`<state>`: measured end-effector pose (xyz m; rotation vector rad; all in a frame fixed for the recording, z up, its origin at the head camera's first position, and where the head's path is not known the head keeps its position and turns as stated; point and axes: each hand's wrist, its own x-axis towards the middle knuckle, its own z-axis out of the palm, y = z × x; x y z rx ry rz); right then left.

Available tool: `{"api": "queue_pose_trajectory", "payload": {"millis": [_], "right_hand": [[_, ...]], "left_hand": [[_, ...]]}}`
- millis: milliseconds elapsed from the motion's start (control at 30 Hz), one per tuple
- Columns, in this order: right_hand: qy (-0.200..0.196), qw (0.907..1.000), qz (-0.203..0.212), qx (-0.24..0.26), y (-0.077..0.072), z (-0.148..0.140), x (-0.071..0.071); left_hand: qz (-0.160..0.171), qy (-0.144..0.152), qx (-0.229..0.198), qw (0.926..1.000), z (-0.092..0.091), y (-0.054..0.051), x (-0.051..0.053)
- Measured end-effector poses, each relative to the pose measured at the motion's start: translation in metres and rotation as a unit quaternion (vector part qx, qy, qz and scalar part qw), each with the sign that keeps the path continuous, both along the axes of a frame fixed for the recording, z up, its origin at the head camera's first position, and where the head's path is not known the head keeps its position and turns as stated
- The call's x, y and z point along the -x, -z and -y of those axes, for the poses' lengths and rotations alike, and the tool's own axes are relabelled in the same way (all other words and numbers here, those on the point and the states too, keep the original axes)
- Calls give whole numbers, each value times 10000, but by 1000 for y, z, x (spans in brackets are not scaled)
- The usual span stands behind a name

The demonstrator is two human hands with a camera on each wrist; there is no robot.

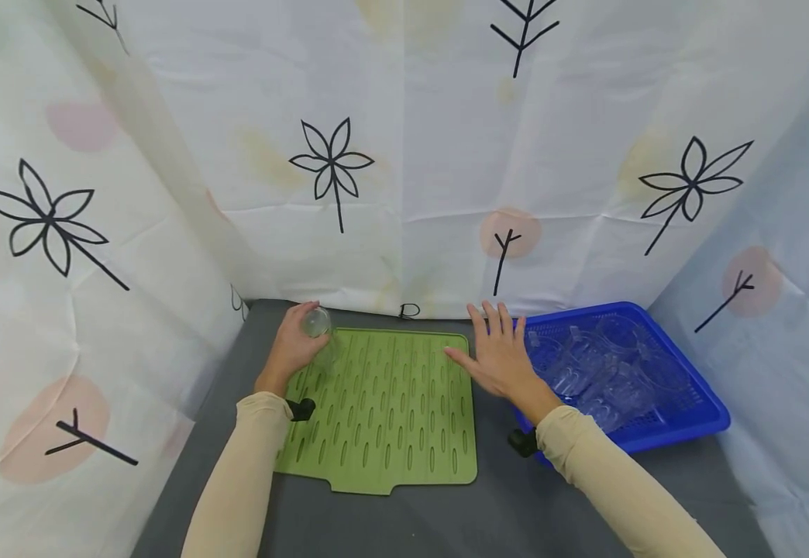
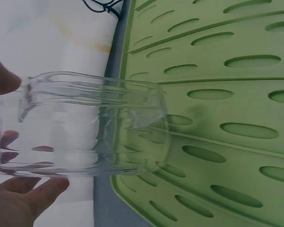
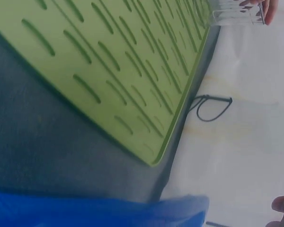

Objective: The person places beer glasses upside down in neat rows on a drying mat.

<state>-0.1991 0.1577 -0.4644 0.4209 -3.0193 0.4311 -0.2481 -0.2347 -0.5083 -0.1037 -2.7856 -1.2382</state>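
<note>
My left hand grips a clear glass mug by one end, thumb on one side and fingers on the other. In the left wrist view the mug's other end is over the far left corner of the green drying mat; whether it touches the mat I cannot tell. My right hand, fingers spread and holding nothing, is between the mat and a blue plastic basket, over the basket's left side. Several clear glass mugs lie in the basket. Only fingertips of the right hand show in the right wrist view.
A dark grey tabletop lies under the mat and basket. White patterned cloth hangs behind and on both sides. A thin black cord loop lies at the table's back edge.
</note>
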Motion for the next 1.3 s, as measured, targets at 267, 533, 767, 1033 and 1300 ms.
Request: {"api": "queue_pose_trajectory", "payload": {"millis": [267, 533, 767, 1033, 1300], "right_hand": [[156, 9998, -32, -149, -4, -22, 5], [383, 9990, 34, -242, -5, -47, 10], [538, 9982, 65, -256, 0, -65, 13], [635, 9973, 230, -293, 6, -77, 9], [673, 9964, 454, -225, 7, -82, 7]], "left_hand": [[392, 352, 40, 9986, 0, -5, 6], [557, 389, 29, 9977, -1, -1, 8], [545, 394, -211, 9975, -1, 3, 11], [557, 84, -508, 9971, 4, 6, 5], [965, -33, -704, 9928, 9, 13, -2]]}}
